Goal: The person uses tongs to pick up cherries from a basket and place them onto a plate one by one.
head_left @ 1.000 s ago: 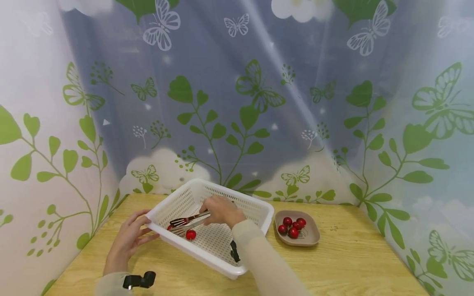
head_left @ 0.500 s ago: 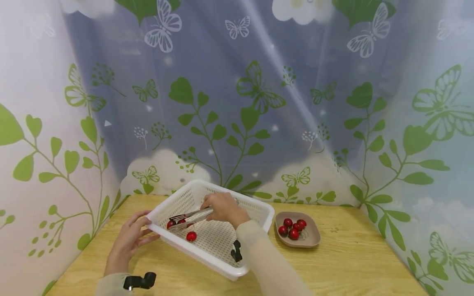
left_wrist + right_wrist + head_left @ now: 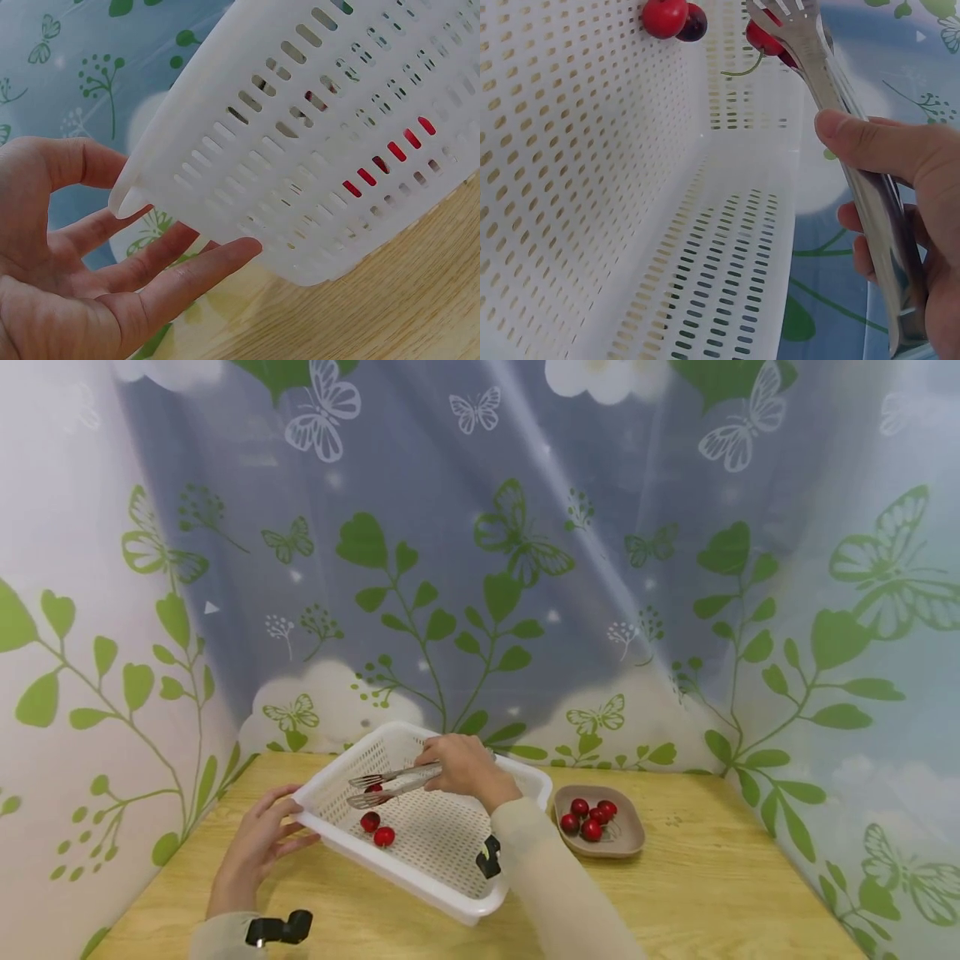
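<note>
My right hand (image 3: 467,768) grips metal food tongs (image 3: 885,240) inside a white perforated plastic basket (image 3: 420,877). Between the tongs' slotted tips is a red cherry (image 3: 760,39), its green stem hanging free in the right wrist view. It is raised above the basket floor. Two more cherries lie together near the left front wall, one bright red (image 3: 384,837), the other darker (image 3: 370,821). My left hand (image 3: 258,843) holds the basket's left corner, fingers at the rim (image 3: 120,199) and against the outer wall.
Right of the basket, a beige square dish (image 3: 628,835) holds several dark red cherries (image 3: 592,830). Both stand on a wood-grain table (image 3: 697,893). A curtain (image 3: 450,568) printed with leaves and butterflies encloses the back and sides.
The tongs have risen and drawn back from the basket's left corner, lifting one cherry between their tips. The other two cherries are now in plain sight. My left hand stays at the corner.
</note>
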### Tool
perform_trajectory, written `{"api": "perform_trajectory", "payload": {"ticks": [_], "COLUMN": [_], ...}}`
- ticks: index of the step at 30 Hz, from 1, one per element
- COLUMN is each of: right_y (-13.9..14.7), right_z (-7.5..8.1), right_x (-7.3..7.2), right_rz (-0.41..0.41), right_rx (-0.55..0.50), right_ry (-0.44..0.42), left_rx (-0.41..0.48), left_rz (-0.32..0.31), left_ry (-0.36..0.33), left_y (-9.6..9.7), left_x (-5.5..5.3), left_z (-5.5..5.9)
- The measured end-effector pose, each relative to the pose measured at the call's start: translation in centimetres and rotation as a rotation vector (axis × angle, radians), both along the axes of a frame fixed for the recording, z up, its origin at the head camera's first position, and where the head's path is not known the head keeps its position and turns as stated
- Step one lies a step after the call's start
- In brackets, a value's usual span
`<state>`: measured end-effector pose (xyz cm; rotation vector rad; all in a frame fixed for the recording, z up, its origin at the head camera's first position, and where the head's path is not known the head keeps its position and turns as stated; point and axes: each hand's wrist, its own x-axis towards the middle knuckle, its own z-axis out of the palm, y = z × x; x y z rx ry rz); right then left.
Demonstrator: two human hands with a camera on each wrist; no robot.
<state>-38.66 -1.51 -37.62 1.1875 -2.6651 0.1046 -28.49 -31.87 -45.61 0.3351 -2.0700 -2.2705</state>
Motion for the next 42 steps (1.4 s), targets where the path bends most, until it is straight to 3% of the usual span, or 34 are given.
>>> {"api": "perform_trajectory", "payload": {"ticks": [10, 21, 29, 42], "right_y": [0.2, 1.6, 4.9, 11.3], "right_z": [-1.3, 2.4, 4.0, 3.6], "right_x": [-0.4, 0.8, 2.1, 4.1], "right_rz": [-0.009, 0.041, 0.118, 0.187], "right_rx": [0.035, -0.071, -0.22, -0.315], "right_ry": [-0.032, 0.097, 0.25, 0.348], "left_rx": [0.023, 0.014, 0.018, 0.014], "left_rz": [-0.009, 0.001, -0.005, -0.013], "left_ry": [-0.01, -0.005, -0.012, -0.013], "left_y": [-0.1, -0.1, -0.1, -0.2], "left_x": [0.0, 0.0, 0.1, 0.0], "left_z": [0.0, 0.2, 0.1, 0.1]}}
